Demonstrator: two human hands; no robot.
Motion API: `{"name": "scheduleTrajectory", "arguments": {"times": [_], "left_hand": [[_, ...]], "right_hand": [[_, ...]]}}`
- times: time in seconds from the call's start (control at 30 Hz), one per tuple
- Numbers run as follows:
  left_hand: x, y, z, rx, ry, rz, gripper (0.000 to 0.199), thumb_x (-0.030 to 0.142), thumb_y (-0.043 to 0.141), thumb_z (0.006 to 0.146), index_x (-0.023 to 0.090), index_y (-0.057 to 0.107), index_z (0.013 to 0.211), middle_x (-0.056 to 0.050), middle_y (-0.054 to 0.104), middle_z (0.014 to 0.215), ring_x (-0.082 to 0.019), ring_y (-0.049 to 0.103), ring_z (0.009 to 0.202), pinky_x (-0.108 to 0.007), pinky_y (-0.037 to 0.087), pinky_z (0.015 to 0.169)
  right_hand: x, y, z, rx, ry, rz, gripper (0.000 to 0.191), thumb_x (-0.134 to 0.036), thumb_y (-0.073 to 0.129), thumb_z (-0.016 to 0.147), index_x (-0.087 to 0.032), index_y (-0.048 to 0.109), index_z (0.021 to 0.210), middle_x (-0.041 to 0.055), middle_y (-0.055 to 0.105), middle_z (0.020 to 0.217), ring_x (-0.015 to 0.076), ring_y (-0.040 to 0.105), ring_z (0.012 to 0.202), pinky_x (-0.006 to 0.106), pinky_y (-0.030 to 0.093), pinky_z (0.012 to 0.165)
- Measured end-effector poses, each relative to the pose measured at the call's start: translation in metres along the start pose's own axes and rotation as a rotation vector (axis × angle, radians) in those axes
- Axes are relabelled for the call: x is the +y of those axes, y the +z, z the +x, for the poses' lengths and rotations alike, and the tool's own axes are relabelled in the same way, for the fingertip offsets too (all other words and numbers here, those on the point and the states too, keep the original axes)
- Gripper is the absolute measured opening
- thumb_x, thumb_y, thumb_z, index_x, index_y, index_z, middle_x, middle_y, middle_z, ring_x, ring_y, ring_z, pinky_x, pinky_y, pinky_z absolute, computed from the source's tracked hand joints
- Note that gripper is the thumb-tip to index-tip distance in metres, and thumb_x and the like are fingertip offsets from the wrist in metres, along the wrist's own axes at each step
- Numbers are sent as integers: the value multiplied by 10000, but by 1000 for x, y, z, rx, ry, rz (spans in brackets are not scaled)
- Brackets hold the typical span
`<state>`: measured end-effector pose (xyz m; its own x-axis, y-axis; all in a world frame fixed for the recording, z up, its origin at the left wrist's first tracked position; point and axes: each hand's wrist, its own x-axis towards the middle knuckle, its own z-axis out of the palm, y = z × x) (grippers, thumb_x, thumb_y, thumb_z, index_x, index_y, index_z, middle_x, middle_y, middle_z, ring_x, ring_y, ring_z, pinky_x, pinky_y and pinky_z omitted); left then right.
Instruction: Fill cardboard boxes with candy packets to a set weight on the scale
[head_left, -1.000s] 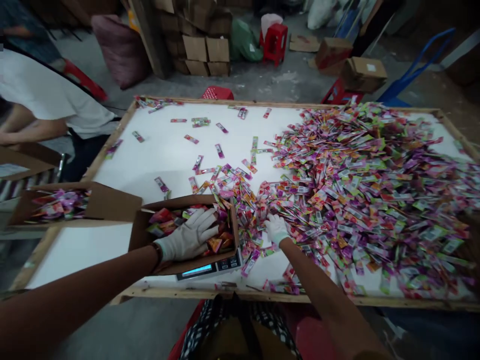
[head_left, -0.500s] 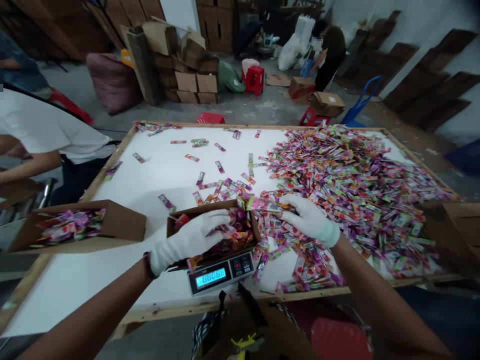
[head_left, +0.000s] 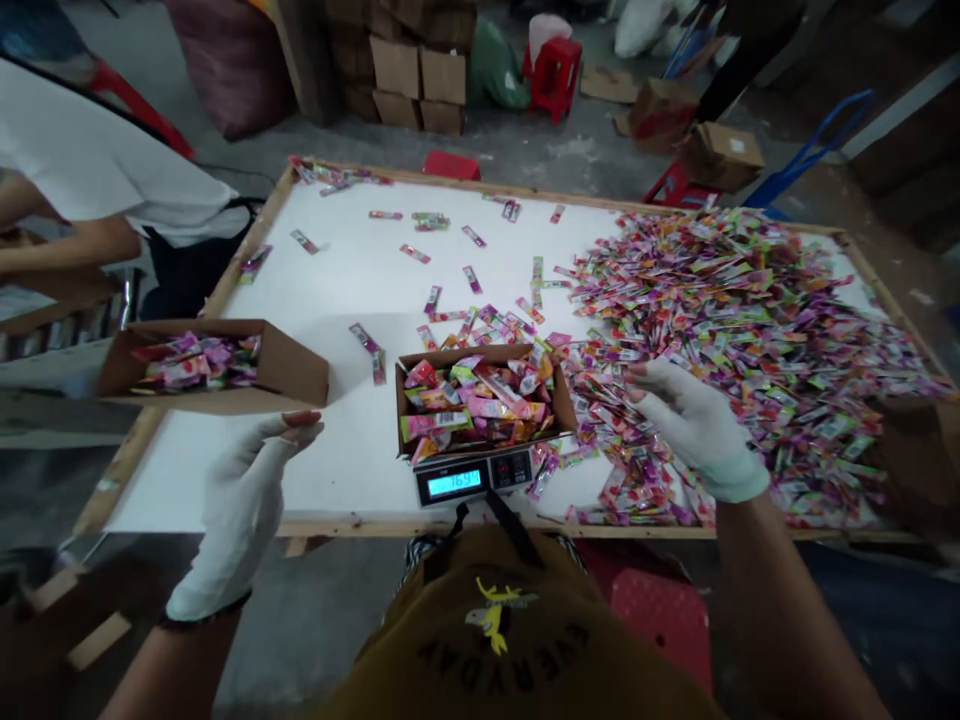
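Observation:
A cardboard box (head_left: pixel 486 352) filled with small colourful candy packets (head_left: pixel 491 405) rests on a digital scale (head_left: pixel 472 478) with a lit display. To its left, my left hand (head_left: pixel 247 490) in a white glove is held above the table's front edge, fingers loosely bent and no packet visible in them. My right hand (head_left: pixel 686 420), also gloved, is open over the near left side of a large heap of packets (head_left: pixel 720 330). Its thumb and fingers are apart, with nothing seen between them.
Another cardboard box (head_left: pixel 296 365) with packets stands at the table's left edge. Loose packets lie scattered on the white tabletop (head_left: pixel 255 290). A person in a white shirt (head_left: pixel 90 150) works at the left. Behind the table are a red stool (head_left: pixel 555 75) and cartons (head_left: pixel 420 80).
Both hands have withdrawn from the box on the scale, the left toward me and leftward, the right rightward. The packet strip from my right hand is gone. The view tilted down; the display reading changed.

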<state>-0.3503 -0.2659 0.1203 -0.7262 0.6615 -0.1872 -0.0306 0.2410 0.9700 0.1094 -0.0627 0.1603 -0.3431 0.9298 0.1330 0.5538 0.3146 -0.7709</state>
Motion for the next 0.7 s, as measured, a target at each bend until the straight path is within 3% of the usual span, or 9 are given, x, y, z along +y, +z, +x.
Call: {"name": "scheduleTrajectory", "arguments": {"times": [0.17,0.5,0.6,0.7], "left_hand": [[-8,7,-10,23,-67,-74,252,360,797,819,227,780,1032,-49,774,1126,-261,714,1113,-467,481,1207],[7,44,-23,-7,-61,-85,352,424,783,787,188,739,1044,-93,765,1166,-274,717,1125,-475,495,1187],[9,53,-19,-34,-47,-81,402,489,756,800,189,739,1067,-113,756,1198,-312,719,1141,-510,507,1169],[3,68,-15,-114,-14,-54,524,554,721,845,194,720,1226,-142,682,1404,-356,665,1277,-541,514,1155]], "right_hand": [[27,6,-25,34,117,37,425,-520,740,932,-212,708,1224,128,812,1150,296,802,1034,489,672,955],[13,8,-11,-58,21,-29,414,-489,702,944,-203,731,1241,134,802,1191,292,798,1037,465,668,962],[22,19,-5,-79,72,2,471,-571,681,952,-192,733,1227,141,794,1183,309,788,1052,494,660,971],[26,45,7,-152,114,100,587,-664,575,994,-177,702,1296,112,794,1069,284,793,944,484,678,888]]}}
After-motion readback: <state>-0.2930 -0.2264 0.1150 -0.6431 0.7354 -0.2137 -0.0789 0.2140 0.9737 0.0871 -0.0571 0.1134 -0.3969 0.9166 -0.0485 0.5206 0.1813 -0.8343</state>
